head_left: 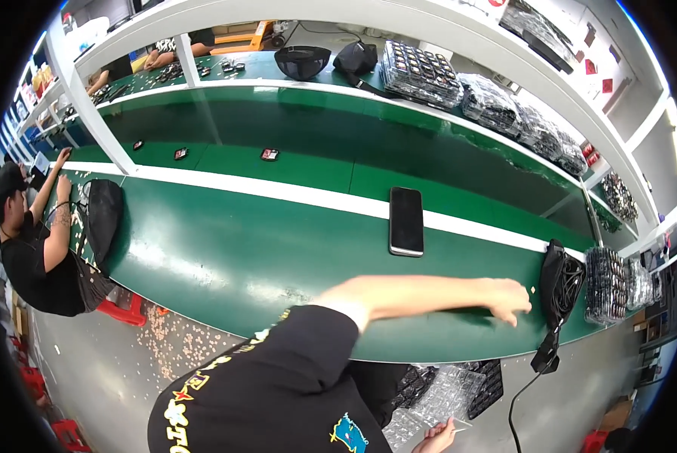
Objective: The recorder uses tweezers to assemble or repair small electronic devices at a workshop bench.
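Note:
My left arm reaches across the green table (225, 257) to the right. My left hand (510, 300) is over the tabletop, its fingers bent down and slightly apart, with nothing seen in them. A small tan piece (533, 290) lies just beyond the fingertips. Farther right is a black bag-like bundle with cables (559, 283). Low in the picture, below table height, my right hand (438, 436) is closed at the edge of clear plastic trays (445, 399). A thin pale edge sticks out from its fingers; part of this hand is cut off by the frame.
A black phone (406, 221) lies by the white rail. Small dark-red items (269, 154) rest on the green strip behind. Stacked trays (606, 287) stand at the right end. A person in black (40, 257) works at the left; tan bits (176, 340) litter the floor.

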A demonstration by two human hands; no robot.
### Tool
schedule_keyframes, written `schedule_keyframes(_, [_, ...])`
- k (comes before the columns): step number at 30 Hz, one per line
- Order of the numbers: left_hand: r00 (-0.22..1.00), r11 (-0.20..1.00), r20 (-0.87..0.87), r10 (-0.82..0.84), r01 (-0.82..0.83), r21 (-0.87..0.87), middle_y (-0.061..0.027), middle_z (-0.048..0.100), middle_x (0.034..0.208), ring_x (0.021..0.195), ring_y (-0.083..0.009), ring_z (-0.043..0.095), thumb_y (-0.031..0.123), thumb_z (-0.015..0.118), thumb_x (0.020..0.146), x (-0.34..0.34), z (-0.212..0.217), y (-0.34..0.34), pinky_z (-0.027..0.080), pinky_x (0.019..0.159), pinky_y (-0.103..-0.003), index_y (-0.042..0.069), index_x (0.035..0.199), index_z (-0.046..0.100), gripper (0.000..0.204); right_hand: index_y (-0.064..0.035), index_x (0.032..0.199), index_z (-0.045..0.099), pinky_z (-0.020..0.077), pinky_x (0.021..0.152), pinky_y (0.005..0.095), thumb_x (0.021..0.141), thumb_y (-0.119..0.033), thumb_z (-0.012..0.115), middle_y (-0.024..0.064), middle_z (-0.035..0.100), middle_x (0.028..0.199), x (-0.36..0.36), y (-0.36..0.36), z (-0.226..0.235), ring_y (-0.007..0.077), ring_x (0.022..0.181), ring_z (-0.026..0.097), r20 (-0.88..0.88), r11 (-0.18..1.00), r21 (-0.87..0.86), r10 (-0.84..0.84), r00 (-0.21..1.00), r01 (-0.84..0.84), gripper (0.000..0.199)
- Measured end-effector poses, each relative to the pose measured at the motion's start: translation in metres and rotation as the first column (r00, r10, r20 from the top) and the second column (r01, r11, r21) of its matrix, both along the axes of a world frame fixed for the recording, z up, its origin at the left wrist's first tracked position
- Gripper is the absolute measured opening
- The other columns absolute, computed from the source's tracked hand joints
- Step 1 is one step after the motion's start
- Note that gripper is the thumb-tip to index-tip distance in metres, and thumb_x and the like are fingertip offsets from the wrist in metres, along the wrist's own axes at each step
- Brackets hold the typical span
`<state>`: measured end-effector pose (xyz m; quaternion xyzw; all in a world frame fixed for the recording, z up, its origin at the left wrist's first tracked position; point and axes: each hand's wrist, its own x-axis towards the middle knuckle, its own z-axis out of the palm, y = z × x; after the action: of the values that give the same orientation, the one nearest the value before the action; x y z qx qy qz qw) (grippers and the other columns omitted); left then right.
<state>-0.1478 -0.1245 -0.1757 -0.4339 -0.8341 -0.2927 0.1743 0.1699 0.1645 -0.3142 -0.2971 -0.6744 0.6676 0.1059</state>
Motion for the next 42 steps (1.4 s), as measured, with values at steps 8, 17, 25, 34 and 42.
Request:
schedule_keyframes(8, [0.680,0.661,0.126,0.723,-0.733,0.160,-0.0155,0.077,0.105,0.101,-0.0337,0.073,0.017,0.074,0.103,0.196,0.019,-0.332,0.057,0.093,-0.042,-0.002,0.103,0.077,0.020,-0.0158,0.075,0.045,0.0304,0.057,0.0292,0.105,-0.029,0.075,-0.0082,0.038,0.070,-0.044,0.016,-0.079,0.0051,0.063,0.036,0.113,0.912,0.292,0.265,0.958,-0.287,0.045])
schedule_keyframes(17, [0.277,0.281,0.225,0.934,-0.960,0.015,-0.0187,0.054,0.165,0.149,-0.0306,0.054,0.033,0.066,0.114,0.292,-0.071,-0.539,0.039,0.125,-0.043,0.003,0.163,0.050,0.059,0.0077,0.095,0.077,0.0583,0.086,0.0483,0.085,-0.039,0.089,0.0257,0.081,0.103,-0.036,0.072,-0.273,0.0367,0.095,0.078,0.678,0.843,0.421,-0.047,0.734,-0.335,0.049])
schedule_keyframes(25, [0.258,0.282,0.281,0.924,-0.959,-0.044,-0.0198,0.054,0.164,0.152,-0.0304,0.050,0.031,0.059,0.117,0.287,-0.055,-0.543,0.038,0.126,-0.042,0.002,0.164,0.048,0.056,0.0056,0.101,0.080,0.0598,0.099,0.0539,0.090,-0.036,0.081,0.0318,0.079,0.104,-0.085,0.070,-0.366,0.0488,0.107,0.077,0.711,0.789,0.482,-0.099,0.696,-0.380,0.044])
schedule_keyframes(34, [0.150,0.163,0.181,0.972,-0.985,-0.058,-0.0193,0.076,0.136,0.130,-0.0326,0.067,0.033,0.075,0.107,0.257,-0.062,-0.477,0.049,0.116,-0.049,0.004,0.139,0.075,0.043,-0.0033,0.126,0.064,0.0608,0.098,0.0567,0.099,-0.028,0.074,0.0283,0.075,0.117,-0.214,0.145,-0.404,0.0471,0.112,0.075,0.651,0.619,0.655,-0.172,0.739,-0.433,0.038])
schedule_keyframes(42, [-0.004,0.006,0.077,0.997,-0.991,-0.135,-0.0241,0.071,0.145,0.120,-0.0398,0.070,0.040,0.075,0.106,0.285,-0.026,-0.498,0.052,0.114,-0.050,-0.005,0.130,0.077,0.051,-0.0080,0.117,0.074,0.0645,0.092,0.0489,0.104,-0.014,0.062,0.0167,0.081,0.113,-0.294,0.117,-0.410,0.0355,0.107,0.080,0.738,0.456,0.642,-0.151,0.657,-0.616,0.019])
